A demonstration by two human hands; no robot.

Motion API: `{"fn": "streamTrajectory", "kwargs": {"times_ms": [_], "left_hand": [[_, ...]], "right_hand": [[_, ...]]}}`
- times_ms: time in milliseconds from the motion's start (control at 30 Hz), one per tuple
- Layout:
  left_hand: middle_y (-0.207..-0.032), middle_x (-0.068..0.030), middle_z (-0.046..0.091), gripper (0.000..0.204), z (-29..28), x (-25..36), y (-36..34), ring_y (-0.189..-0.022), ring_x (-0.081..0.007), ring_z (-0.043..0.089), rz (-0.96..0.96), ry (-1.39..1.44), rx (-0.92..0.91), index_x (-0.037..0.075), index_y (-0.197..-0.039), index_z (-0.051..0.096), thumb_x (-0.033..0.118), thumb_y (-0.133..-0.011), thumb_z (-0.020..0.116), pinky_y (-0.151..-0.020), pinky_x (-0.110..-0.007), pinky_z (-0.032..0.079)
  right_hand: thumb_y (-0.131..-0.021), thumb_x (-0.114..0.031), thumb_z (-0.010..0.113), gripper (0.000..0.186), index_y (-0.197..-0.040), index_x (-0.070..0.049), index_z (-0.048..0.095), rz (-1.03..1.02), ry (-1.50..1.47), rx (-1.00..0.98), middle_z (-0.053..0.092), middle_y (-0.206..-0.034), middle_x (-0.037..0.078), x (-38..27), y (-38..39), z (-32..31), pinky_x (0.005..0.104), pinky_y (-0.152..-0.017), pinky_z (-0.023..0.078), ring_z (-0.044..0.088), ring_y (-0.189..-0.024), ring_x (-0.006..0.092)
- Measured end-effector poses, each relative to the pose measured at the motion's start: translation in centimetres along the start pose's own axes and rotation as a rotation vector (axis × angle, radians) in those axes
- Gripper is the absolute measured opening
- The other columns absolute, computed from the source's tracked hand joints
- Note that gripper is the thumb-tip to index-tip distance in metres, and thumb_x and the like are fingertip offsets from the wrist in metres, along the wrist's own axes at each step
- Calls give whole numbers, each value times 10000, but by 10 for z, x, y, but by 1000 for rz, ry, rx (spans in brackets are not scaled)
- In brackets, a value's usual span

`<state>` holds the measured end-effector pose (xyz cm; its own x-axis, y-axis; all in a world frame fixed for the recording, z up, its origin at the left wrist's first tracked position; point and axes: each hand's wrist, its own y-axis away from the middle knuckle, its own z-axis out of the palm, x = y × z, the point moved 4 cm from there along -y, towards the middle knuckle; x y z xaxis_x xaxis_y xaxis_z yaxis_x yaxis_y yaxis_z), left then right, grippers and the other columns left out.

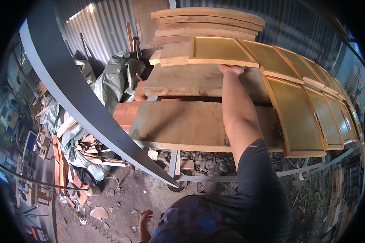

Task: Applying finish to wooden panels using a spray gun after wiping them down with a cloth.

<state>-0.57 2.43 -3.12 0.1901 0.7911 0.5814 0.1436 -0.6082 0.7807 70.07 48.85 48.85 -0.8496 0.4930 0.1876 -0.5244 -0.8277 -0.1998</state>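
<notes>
My right hand (pixel 231 69) is raised over the stacked thick planks, gripping the bottom rail of a wooden-framed panel with a translucent yellow middle (pixel 218 50), its fingers partly hidden beneath it. That panel lies at the upper left end of two rows of similar framed panels (pixel 294 115) spread over the right side of the planks. Beneath my arm are broad, weathered boards (pixel 178 121) with dark edges. My left hand (pixel 145 217) hangs low near my body above the dirt ground, holding nothing, its fingers loosely apart.
A grey steel beam (pixel 81 97) slants down across the left to a post foot. Further left are tarps (pixel 109 81), wood scraps (pixel 95 152) and cluttered tools. A pile of long boards (pixel 207 20) sits at the back before corrugated sheet walls (pixel 89 28). Rubble lies below.
</notes>
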Motion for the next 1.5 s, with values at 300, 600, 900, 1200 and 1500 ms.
{"fn": "streamTrajectory", "kwargs": {"times_ms": [300,600,900,1200,1500], "left_hand": [[-940,-23,732,376,1,41,-7,-711,-127,616,160,-47,-45,92,-1001,738,428,-924,588,-607,-292,444],[-1018,-131,721,510,-87,4,6,-898,-221,679,480,-74,30,26,-1195,681,454,-928,601,-794,-378,542],[-1217,-127,674,535,-275,-161,139,-1074,-223,631,421,347,122,43,-1374,580,404,-979,591,-933,-372,503],[-1415,-174,564,430,-389,-241,336,-1341,-282,494,795,346,-4,31,-1365,589,301,-1032,561,-1134,-406,357],[-1499,-129,500,391,-563,-388,383,-1437,-296,380,718,824,657,49,-1358,604,261,-1041,520,-1196,-438,266]], "right_hand": [[-990,-563,235,664,-1413,-144,528,-27,60,-200,542,-1444,84,-44,22,8,572,-1065,434,517,-1311,331],[-995,-471,362,578,-1378,-71,529,530,431,75,570,-1353,145,314,418,-140,503,-1032,454,564,-1211,322],[-983,-416,477,513,-1318,-38,563,706,986,-494,603,-1266,140,382,675,-152,449,-1020,438,581,-1145,291],[-903,-197,669,355,-1227,-52,659,1258,910,-2253,666,-1199,156,541,1130,-187,359,-944,498,648,-1072,267],[-1034,-353,496,470,-1382,-44,561,2665,57,-1987,566,-1414,154,703,1392,-217,361,-1124,352,485,-1345,254]]}}
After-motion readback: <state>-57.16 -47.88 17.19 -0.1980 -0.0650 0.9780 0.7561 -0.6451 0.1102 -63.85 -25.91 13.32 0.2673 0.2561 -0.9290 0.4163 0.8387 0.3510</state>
